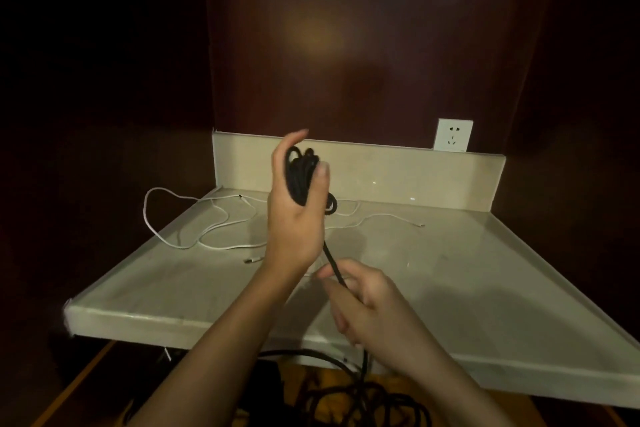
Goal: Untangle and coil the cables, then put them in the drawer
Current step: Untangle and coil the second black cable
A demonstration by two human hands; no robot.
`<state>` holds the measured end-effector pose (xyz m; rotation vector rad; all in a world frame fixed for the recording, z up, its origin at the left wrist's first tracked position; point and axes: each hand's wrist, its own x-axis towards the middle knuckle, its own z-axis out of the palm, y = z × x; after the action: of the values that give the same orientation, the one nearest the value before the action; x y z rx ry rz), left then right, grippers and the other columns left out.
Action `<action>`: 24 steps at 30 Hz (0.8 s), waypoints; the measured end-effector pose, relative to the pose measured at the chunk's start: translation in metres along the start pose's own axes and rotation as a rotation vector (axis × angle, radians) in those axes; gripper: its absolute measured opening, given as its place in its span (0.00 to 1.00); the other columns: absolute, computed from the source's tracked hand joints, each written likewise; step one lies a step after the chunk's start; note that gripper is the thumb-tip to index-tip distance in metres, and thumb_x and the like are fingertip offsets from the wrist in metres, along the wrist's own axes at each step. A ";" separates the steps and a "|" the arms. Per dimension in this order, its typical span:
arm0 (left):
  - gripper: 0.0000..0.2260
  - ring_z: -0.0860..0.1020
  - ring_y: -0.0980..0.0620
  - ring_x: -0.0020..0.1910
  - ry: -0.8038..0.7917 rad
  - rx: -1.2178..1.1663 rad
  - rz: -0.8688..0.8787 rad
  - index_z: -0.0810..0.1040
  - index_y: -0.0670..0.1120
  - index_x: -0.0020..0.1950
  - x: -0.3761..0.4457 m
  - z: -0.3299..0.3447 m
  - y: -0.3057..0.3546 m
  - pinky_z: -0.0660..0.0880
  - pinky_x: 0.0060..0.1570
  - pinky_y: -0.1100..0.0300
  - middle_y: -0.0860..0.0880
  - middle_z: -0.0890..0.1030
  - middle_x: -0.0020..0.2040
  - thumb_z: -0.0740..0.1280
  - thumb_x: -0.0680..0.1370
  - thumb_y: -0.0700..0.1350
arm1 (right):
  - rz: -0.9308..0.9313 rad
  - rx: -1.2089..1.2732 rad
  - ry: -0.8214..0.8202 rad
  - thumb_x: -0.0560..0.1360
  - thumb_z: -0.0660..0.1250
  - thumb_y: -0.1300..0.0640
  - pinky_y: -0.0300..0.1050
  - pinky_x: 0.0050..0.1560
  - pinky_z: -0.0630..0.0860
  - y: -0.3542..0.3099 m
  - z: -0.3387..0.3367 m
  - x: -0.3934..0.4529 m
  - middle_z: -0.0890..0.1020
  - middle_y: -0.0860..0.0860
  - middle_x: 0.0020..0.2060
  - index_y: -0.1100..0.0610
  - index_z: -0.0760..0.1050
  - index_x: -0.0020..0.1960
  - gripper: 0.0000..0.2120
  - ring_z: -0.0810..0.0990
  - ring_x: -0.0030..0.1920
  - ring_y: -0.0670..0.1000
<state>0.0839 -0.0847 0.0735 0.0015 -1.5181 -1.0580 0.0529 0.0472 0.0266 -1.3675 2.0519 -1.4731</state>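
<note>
A partly wound bundle of thick black braided cable (301, 180) is held up above the middle of the pale, glossy stone worktop (433, 270) by the left hand (296, 215), whose grip is clamped on the loops: the thumb presses them against the palm while the fingers stand up behind them. From the bundle one strand runs down and near to the right hand (360, 298), whose grip is closed on it, the strand being pinched between thumb and fingers. Below the near edge of the worktop the rest of this cable lies in loose dark loops on the floor (how much is left to wind cannot be told in the dim light). A thin white cable (207, 229) is spread uncoiled over the far left part of the worktop, one loop hanging past the left edge, and a white wall socket (453, 139) is seen far right above the upstand. No drawer is in view. The step in hand is judged to be coiling of the black cable; it would be done well if the strand were fed with light, even tension through the right hand, each new turn laid beside the last at the same size, twists let out before they reach the bundle, and the floor slack watched for snags.
</note>
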 end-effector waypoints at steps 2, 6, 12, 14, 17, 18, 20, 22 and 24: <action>0.13 0.76 0.63 0.41 -0.161 0.232 0.100 0.72 0.52 0.67 0.003 -0.006 -0.005 0.72 0.46 0.66 0.59 0.76 0.44 0.64 0.83 0.48 | -0.134 -0.246 0.043 0.82 0.63 0.53 0.42 0.33 0.70 -0.003 -0.013 0.007 0.74 0.47 0.25 0.48 0.76 0.42 0.10 0.72 0.27 0.42; 0.10 0.79 0.56 0.44 -0.432 0.477 0.131 0.75 0.54 0.60 0.006 -0.016 -0.013 0.75 0.46 0.56 0.56 0.80 0.45 0.62 0.80 0.54 | -0.328 -0.562 0.075 0.79 0.65 0.50 0.52 0.41 0.76 -0.012 -0.042 0.026 0.80 0.46 0.33 0.48 0.77 0.44 0.06 0.79 0.35 0.47; 0.23 0.79 0.54 0.44 -0.759 0.176 -0.160 0.78 0.49 0.53 0.007 -0.029 0.002 0.74 0.48 0.49 0.51 0.80 0.43 0.58 0.78 0.67 | -0.579 -0.602 0.131 0.70 0.64 0.40 0.52 0.35 0.78 -0.026 -0.059 0.045 0.80 0.43 0.33 0.50 0.75 0.43 0.13 0.80 0.33 0.49; 0.12 0.79 0.58 0.43 -0.917 0.140 -0.292 0.80 0.56 0.50 0.008 -0.031 0.008 0.74 0.46 0.59 0.56 0.81 0.42 0.67 0.75 0.63 | -0.616 -0.655 0.166 0.68 0.63 0.40 0.51 0.31 0.76 -0.030 -0.063 0.049 0.75 0.41 0.30 0.50 0.74 0.40 0.14 0.77 0.30 0.49; 0.09 0.75 0.63 0.35 -1.096 0.105 -0.400 0.78 0.57 0.42 0.011 -0.034 0.015 0.69 0.40 0.68 0.62 0.77 0.34 0.74 0.77 0.44 | -0.569 -0.649 0.069 0.65 0.68 0.34 0.49 0.31 0.74 -0.043 -0.069 0.058 0.75 0.44 0.26 0.49 0.71 0.38 0.19 0.74 0.28 0.46; 0.11 0.74 0.63 0.34 -1.107 0.092 -0.421 0.78 0.54 0.43 0.012 -0.035 0.015 0.69 0.39 0.69 0.62 0.76 0.33 0.72 0.77 0.38 | -0.565 -0.634 0.036 0.65 0.70 0.34 0.48 0.31 0.73 -0.047 -0.070 0.061 0.76 0.47 0.26 0.50 0.71 0.38 0.20 0.74 0.28 0.48; 0.10 0.74 0.62 0.33 -1.060 0.015 -0.483 0.79 0.47 0.47 0.014 -0.036 0.017 0.70 0.37 0.69 0.59 0.76 0.33 0.67 0.77 0.31 | -0.581 -0.576 0.011 0.66 0.74 0.38 0.46 0.31 0.71 -0.052 -0.069 0.063 0.76 0.49 0.26 0.53 0.72 0.40 0.20 0.73 0.28 0.49; 0.10 0.74 0.57 0.33 -1.019 -0.153 -0.583 0.79 0.40 0.52 0.012 -0.039 0.018 0.72 0.35 0.68 0.50 0.76 0.34 0.64 0.73 0.32 | -0.537 -0.348 -0.002 0.68 0.76 0.46 0.48 0.32 0.71 -0.051 -0.070 0.062 0.77 0.53 0.28 0.58 0.72 0.43 0.19 0.75 0.28 0.49; 0.14 0.74 0.53 0.32 -0.977 -0.339 -0.678 0.79 0.39 0.54 0.008 -0.042 0.016 0.73 0.32 0.66 0.44 0.75 0.34 0.64 0.69 0.37 | -0.471 -0.135 0.028 0.71 0.74 0.50 0.55 0.34 0.72 -0.046 -0.072 0.059 0.77 0.56 0.30 0.60 0.71 0.46 0.17 0.76 0.31 0.57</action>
<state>0.1237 -0.1043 0.0833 -0.2941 -2.2503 -2.0399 -0.0015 0.0404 0.1150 -2.0003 1.9612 -1.5483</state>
